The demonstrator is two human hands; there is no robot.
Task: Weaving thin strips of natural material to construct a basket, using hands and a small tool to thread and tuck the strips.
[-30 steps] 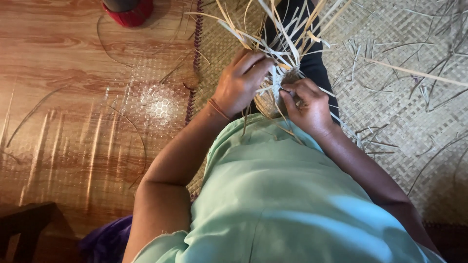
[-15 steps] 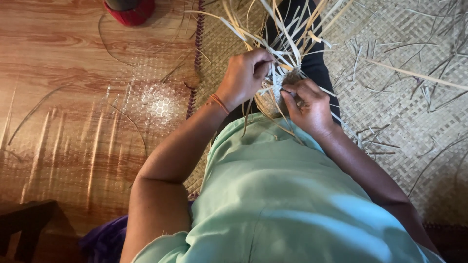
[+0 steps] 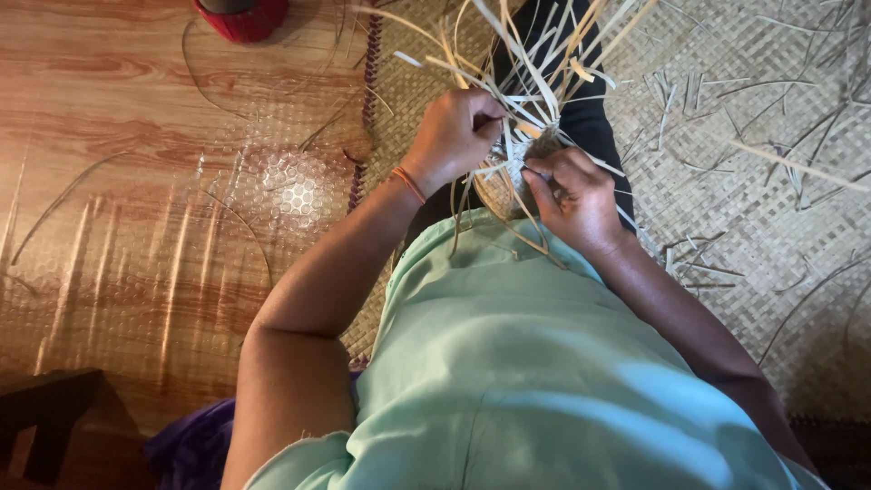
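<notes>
Left hand (image 3: 454, 136) is closed round pale straw strips (image 3: 531, 73), while the right hand (image 3: 572, 195) is pinched on one strand of the small woven piece (image 3: 508, 177) — held between both, above the woven mat (image 3: 753, 163); a red container (image 3: 243, 16) is seen on the wooden floor (image 3: 118, 136).

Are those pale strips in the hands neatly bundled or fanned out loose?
Fanned out loose: the strips splay in many directions above the left hand and right hand.
</notes>
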